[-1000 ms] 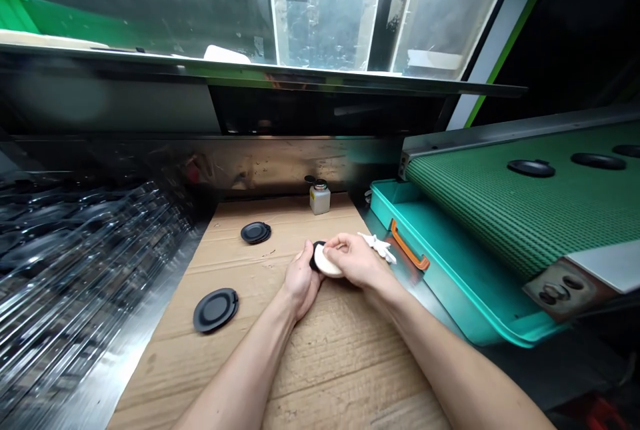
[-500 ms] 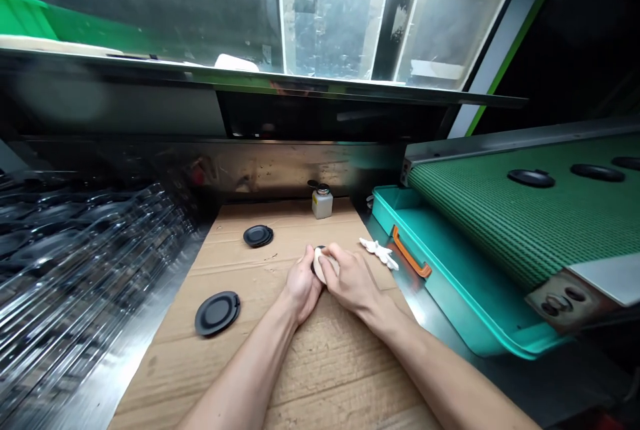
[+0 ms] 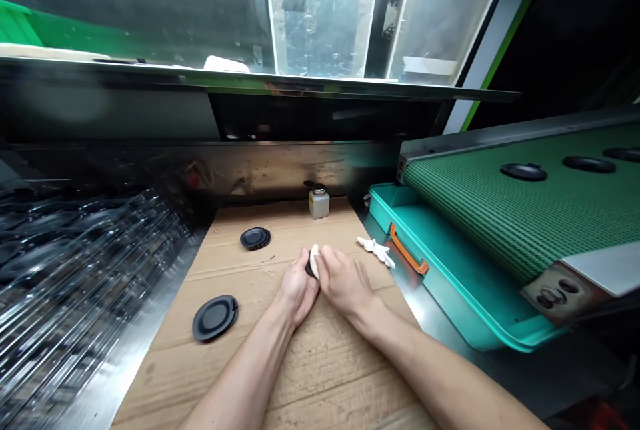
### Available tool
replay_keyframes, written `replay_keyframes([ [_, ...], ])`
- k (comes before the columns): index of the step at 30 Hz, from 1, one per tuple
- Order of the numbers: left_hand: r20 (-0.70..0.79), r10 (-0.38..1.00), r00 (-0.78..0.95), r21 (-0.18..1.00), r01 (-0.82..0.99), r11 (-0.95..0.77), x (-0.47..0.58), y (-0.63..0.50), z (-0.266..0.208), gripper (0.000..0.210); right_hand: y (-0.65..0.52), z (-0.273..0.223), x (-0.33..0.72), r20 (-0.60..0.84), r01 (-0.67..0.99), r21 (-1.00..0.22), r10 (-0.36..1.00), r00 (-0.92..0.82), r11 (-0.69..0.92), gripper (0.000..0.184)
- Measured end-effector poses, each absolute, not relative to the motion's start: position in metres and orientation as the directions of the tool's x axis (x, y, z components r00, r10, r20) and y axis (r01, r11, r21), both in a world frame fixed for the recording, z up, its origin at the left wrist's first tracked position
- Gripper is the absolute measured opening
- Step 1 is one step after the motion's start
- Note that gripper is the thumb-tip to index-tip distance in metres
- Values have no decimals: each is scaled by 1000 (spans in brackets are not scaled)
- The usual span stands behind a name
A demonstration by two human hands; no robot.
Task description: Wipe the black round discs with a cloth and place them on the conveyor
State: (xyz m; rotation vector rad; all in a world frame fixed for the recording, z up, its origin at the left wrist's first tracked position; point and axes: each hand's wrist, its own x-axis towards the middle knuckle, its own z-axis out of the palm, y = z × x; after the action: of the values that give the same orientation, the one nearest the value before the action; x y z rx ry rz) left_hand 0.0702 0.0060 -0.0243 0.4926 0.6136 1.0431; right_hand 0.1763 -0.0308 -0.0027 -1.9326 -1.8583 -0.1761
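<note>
Over the cardboard sheet (image 3: 345,357), my left hand (image 3: 298,289) is closed round a small black disc (image 3: 311,266), most of it hidden by the fingers. My right hand (image 3: 345,280) pinches a white pad (image 3: 315,259), cloth-like, and holds it against the disc's face. To the left lie a larger black round lid (image 3: 215,318) and, farther back, a short stack of black lids (image 3: 255,238). A small square bottle (image 3: 319,203) with a metal top stands at the back of the cardboard. A crumpled white cloth (image 3: 376,251) lies right of my right hand.
On the right, a green conveyor belt (image 3: 500,217) carries several black lids (image 3: 524,171). Under its end sits a teal tray (image 3: 453,313) with an orange handle (image 3: 407,251). Clear plastic racks (image 3: 65,283) with dark round parts crowd the left side. A metal ledge (image 3: 270,170) closes off the back.
My right hand has turned the white pad from nearly face-on to edge-on against the black disc. The whole view has shifted slightly. Lids, bottle and cloth keep their places on the cardboard.
</note>
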Motion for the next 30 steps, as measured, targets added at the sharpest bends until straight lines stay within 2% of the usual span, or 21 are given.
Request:
replay_keyframes([
  [3,-238,897,373,632,-642,435,70,8,-25,33,-31,-5,176,371,975,-213,917,143,-66,29],
  [6,-233,907,350,635,-652,415,71,7,-26,31,-31,-4,176,369,982,-185,925,91,-23,27],
  [9,-213,913,348,671,-627,396,73,4,-25,28,-31,-2,173,364,977,-197,919,150,-82,29],
  [14,-197,930,311,703,-616,355,73,1,-24,24,-23,-3,176,401,970,-242,910,108,-8,28],
  [18,-219,904,366,686,-601,409,70,5,-24,30,-14,0,205,418,915,-383,860,292,-124,26],
  [20,-232,896,379,676,-599,429,69,7,-23,33,-16,1,215,456,870,-486,825,334,-84,26],
  [22,-228,895,384,661,-614,432,70,9,-23,35,-23,1,213,467,844,-536,832,299,-3,27],
  [24,-217,897,385,642,-636,428,70,10,-24,34,-31,-1,204,442,859,-504,881,171,87,27],
  [26,-213,893,396,629,-644,435,70,10,-23,33,-34,-2,194,403,906,-412,912,81,102,27],
  [28,-213,886,412,630,-636,446,70,9,-23,32,-32,-1,188,385,944,-330,913,135,0,29],
  [30,-219,883,415,636,-626,451,70,8,-24,31,-30,1,187,385,950,-301,900,204,-86,32],
])
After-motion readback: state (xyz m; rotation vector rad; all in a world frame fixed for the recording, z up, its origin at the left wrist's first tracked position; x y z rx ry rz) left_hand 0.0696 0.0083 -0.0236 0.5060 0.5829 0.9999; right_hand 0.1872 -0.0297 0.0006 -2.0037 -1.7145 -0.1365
